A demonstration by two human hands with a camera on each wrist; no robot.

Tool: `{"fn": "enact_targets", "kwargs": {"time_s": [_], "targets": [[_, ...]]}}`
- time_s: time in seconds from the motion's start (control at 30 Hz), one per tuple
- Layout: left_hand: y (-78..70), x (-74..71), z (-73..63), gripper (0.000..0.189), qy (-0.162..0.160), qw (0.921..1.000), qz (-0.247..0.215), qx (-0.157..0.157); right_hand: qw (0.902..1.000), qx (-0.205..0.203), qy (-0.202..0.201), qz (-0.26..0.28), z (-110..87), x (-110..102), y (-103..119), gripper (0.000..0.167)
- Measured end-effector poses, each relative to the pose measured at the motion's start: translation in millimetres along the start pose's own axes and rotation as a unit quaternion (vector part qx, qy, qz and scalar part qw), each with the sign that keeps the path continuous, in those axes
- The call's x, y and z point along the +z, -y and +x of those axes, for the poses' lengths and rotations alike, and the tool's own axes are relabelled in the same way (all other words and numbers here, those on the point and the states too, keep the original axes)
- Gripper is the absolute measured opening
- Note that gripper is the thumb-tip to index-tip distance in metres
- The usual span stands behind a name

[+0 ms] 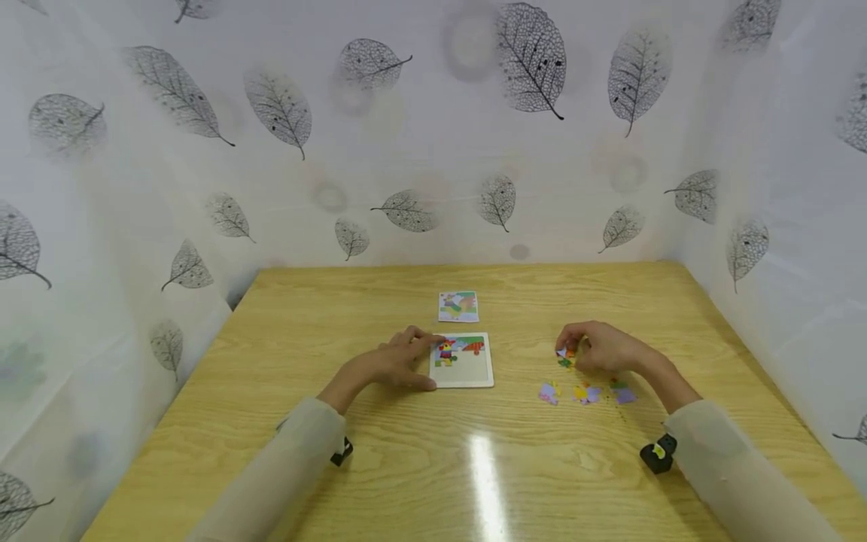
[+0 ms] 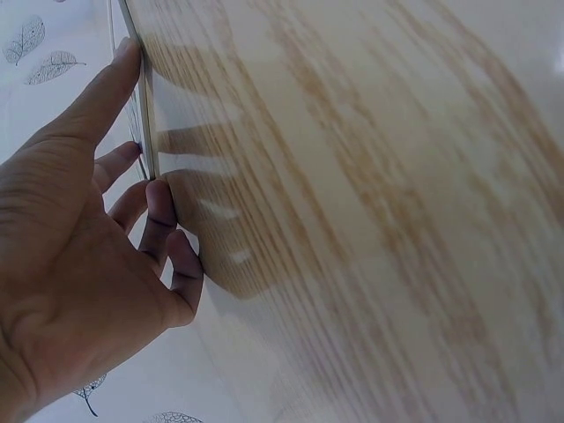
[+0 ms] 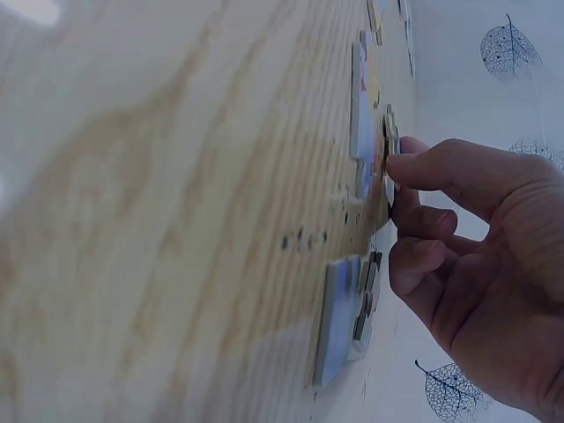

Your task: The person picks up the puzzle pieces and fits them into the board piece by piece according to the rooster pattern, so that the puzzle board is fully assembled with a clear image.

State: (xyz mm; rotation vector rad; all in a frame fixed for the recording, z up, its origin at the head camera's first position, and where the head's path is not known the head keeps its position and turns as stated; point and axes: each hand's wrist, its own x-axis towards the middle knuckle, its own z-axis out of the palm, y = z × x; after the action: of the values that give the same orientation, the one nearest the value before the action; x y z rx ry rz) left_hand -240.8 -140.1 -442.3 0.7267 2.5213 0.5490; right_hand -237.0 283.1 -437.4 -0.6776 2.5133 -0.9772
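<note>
A white-framed puzzle tray lies on the table, its upper part filled with joined pieces that show a colourful bird. My left hand rests at the tray's left side, forefinger stretched over the upper left corner and thumb at the lower left one. Spread over the table to the right are loose puzzle pieces. Above them my right hand pinches a puzzle piece between thumb and fingers, low over the pile. The fingers partly hide that piece's picture.
Behind the tray lies a square picture card with a similar bird scene. More loose pieces lie close to the right hand. A leaf-printed white curtain stands around the back and sides of the wooden table.
</note>
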Motion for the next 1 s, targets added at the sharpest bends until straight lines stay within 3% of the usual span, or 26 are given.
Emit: {"fn": "enact_targets", "kwargs": {"time_s": [0.27,0.7,1.0], "targets": [[-1.4,-1.0,-0.1,0.087,0.003,1.0,0.001,0.003,0.9994,-0.03,0.008,0.016,8.0,7,8,0.031],[-1.9,-1.2,0.8,0.087,-0.002,1.0,-0.001,-0.004,0.9953,-0.083,0.008,0.049,43.3,26,32,0.029],[-2.2,-0.8,-0.8,0.086,-0.002,1.0,-0.003,-0.002,0.994,-0.093,0.01,0.057,61.7,40,48,0.029]]}}
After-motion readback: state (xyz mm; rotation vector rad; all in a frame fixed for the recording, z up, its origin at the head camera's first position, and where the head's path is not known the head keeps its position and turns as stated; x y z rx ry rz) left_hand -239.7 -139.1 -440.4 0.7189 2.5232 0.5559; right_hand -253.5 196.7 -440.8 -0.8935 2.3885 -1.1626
